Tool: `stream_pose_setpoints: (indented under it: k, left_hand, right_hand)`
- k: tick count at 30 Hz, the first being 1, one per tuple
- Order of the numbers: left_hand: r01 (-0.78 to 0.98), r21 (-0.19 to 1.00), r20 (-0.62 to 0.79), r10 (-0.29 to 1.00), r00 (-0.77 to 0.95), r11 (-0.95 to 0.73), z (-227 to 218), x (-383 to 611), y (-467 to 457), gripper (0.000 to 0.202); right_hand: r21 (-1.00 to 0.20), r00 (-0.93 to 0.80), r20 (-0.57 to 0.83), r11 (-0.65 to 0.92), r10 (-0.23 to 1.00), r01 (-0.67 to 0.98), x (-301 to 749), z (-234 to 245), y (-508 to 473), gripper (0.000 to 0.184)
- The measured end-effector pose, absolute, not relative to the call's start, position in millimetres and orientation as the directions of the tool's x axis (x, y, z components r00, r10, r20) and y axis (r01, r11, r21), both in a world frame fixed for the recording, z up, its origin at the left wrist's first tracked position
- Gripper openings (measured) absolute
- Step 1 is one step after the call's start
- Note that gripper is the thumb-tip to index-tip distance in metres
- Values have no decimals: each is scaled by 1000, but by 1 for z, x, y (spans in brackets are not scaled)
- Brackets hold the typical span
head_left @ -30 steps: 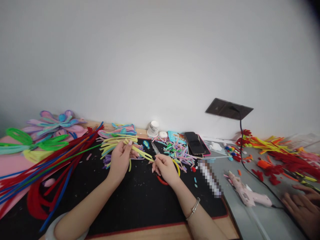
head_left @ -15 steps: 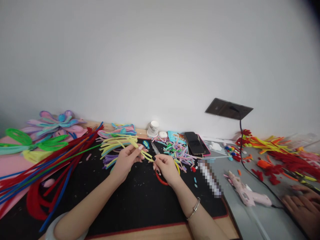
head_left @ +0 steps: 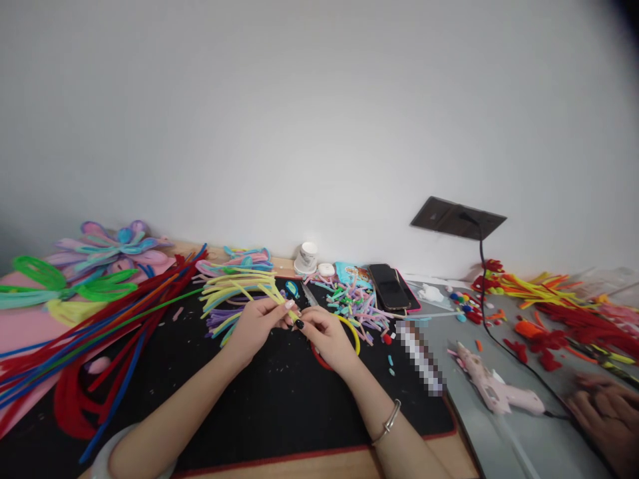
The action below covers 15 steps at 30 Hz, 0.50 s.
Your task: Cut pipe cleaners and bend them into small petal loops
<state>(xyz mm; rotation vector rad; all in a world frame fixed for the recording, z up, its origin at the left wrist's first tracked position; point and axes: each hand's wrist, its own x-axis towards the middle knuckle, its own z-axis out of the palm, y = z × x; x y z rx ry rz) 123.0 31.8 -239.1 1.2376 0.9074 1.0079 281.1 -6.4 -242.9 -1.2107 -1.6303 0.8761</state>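
Observation:
Over the black mat [head_left: 279, 412], my left hand [head_left: 257, 327] pinches pale yellow pipe cleaners [head_left: 272, 293], whose ends stick up past the fingers. My right hand [head_left: 327, 338] meets it, thumb and fingers closed on the other end of the same pipe cleaners. Beneath my right hand lies a pair of scissors [head_left: 356, 336] with a red and yellow handle, partly covered by the hand. Just behind my left hand is a pile of cut yellow, purple and blue pipe cleaners [head_left: 224, 287].
Long red and blue pipe cleaners [head_left: 144, 313] and fuzzy flowers [head_left: 112, 246] lie left. Short pastel pieces [head_left: 349, 299], a paper cup [head_left: 306, 256] and a phone [head_left: 389, 287] stand behind. At right are a pink glue gun [head_left: 492, 386], its cord, and another person's hand [head_left: 604, 412].
My hands have come closer together, the right one moving left until the fingertips meet around the yellow pipe cleaners. The other person's hand at right has shifted slightly.

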Motion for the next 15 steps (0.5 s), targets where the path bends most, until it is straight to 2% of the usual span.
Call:
stream_pose_setpoints:
  k: [4,7,15]
  left_hand:
    - [52,995,58,940,336,-80,-238,123,31,30]
    - [162,969,126,939,321,-186,-239,122,30,32]
    - [416,831,314,929,195,-368,-238,121,26,35]
  right_hand:
    - [-911,-186,150,209,971,356,280,-242,-10,25]
    - [-906,-173,119,178,978,383,279,-241,-13,28]
    - [-907,-113,41,85,993,413,275,-240,-16,27]
